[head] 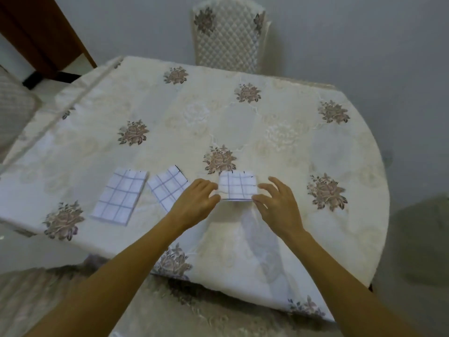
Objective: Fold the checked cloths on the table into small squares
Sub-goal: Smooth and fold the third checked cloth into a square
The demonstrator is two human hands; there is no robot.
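Cream cloth with brown-pink flowers is spread over the desk (279,132), and a quilted chair (227,35) in matching fabric is set at its far edge. Three white cloths with thin blue-grey checks are laid in a row near the front edge.

The left cloth (120,197) is folded to a rectangle, its long axis running from near left to far right. Just beside it, the middle cloth (167,184) is turned the other way, one corner pointing away; its near part is hidden by the left hand (194,203).

The right cloth (237,185) is the smallest, nearly square and slightly wider than deep, its long axis across the desk. Small dark marks are seen along its far edge. Its left edge is held in a narrow grip between the left thumb and curled fingers. Its near right corner is touched by the thumb of the right hand (277,205), whose fingers are spread; whether that grip is closed on the corner cannot be told.
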